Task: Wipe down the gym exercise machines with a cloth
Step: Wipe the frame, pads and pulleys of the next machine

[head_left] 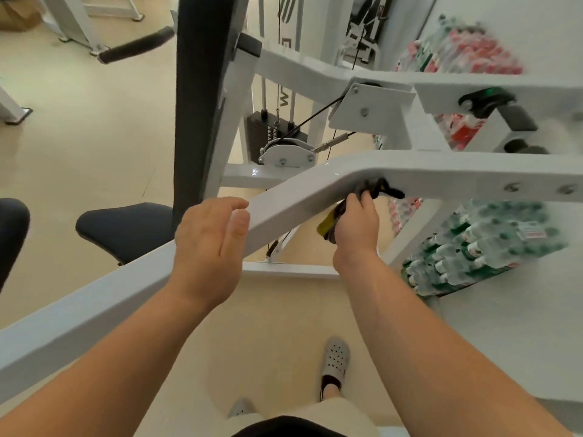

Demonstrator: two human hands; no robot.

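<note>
While our right hand (356, 230) grips the cloth (370, 188) against the bend of the bar (441, 173), we should press hard and rub slowly along it. Our left hand (211, 244) waits beside the bar, fingers loosely curled, holding nothing.

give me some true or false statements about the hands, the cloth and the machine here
1. The right hand grips the cloth against the white frame bar. True.
2. The cloth is plain white. False: it is dark with a yellow part.
3. The left hand holds a spray bottle. False: it holds nothing and lies at the bar.
4. On the right are stacked packs of bottled water. True.
</note>
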